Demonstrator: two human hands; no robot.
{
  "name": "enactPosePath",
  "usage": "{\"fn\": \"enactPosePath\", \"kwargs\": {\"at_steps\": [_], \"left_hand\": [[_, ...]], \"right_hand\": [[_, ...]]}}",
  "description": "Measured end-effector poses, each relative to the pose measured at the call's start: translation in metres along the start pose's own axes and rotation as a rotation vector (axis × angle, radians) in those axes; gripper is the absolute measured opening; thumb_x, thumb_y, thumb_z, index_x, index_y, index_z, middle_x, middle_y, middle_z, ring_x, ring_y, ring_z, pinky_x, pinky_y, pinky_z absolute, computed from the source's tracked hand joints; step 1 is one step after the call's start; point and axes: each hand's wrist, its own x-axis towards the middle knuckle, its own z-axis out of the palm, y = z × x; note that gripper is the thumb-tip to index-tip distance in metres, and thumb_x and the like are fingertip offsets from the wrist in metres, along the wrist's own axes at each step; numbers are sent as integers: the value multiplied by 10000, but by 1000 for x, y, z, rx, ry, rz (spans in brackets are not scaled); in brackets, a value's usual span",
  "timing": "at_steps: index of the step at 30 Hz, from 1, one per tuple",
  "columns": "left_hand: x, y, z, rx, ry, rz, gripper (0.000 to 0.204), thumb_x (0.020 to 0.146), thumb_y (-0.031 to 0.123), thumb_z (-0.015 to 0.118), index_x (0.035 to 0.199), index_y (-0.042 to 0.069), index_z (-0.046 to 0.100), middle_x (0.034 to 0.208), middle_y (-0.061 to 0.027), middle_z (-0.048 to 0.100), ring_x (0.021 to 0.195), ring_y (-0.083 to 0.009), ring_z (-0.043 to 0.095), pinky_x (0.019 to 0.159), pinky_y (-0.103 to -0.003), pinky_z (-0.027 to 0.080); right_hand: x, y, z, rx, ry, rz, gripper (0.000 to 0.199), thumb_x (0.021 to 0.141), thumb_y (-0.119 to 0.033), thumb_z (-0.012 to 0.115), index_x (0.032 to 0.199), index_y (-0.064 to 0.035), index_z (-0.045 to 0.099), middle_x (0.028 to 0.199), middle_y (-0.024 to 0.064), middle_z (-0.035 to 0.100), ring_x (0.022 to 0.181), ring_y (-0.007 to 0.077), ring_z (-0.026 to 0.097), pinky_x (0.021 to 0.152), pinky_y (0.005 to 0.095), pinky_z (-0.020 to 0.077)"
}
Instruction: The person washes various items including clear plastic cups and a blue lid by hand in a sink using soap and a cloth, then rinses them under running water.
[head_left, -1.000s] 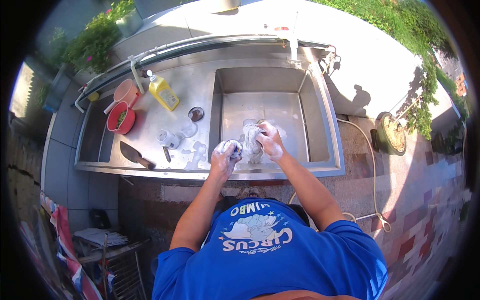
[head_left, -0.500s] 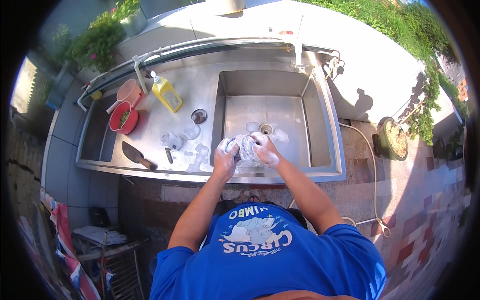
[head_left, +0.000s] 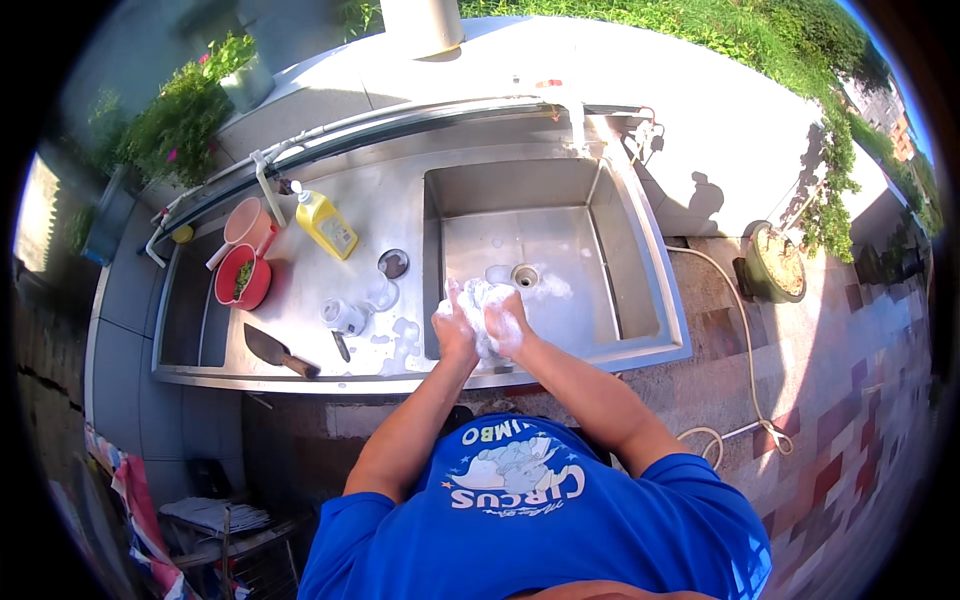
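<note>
together, left hand (head_left: pixel 456 325) and right hand (head_left: pixel 505 322) press lathered palms, holding only foam (head_left: pixel 482 297).

Whatever is held between the left hand (head_left: pixel 456 328) and the right hand (head_left: pixel 505 325) is buried under white foam (head_left: pixel 482 300), so its kind cannot be told. The fingertips are masked by the same lather. Left of the fingers, the small foamy objects (head_left: pixel 345 316) are too small to be identified.
</note>
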Motion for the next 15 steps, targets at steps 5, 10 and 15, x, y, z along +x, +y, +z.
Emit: {"fn": "enactPosePath", "kwargs": {"at_steps": [5, 10, 15], "left_hand": [[-9, 30, -3, 319, -243, 151, 495, 993, 467, 638, 853, -3, 701, 775, -62, 675, 667, -148, 614, 586, -335, 512], [-15, 67, -12, 223, -91, 30, 534, 942, 515, 695, 737, 30, 609, 705, -25, 577, 669, -143, 556, 637, -355, 508], [9, 67, -21, 211, -185, 95, 546, 943, 503, 698, 818, -27, 662, 755, -42, 612, 691, -139, 562, 654, -343, 502]], "right_hand": [[26, 47, -17, 547, 9, 217, 121, 902, 7, 579, 940, 23, 692, 905, 83, 707, 804, 141, 665, 666, 331, 559], [19, 22, -5, 388, 284, 347, 127, 956, -83, 580, 1023, 8, 639, 908, 64, 663, 797, 141, 653, 672, 313, 547], [20, -8, 35, 176, 122, 153, 243, 972, -210, 598, 1041, 19, 641, 949, 68, 636, 820, 130, 609, 692, 295, 499]]}}
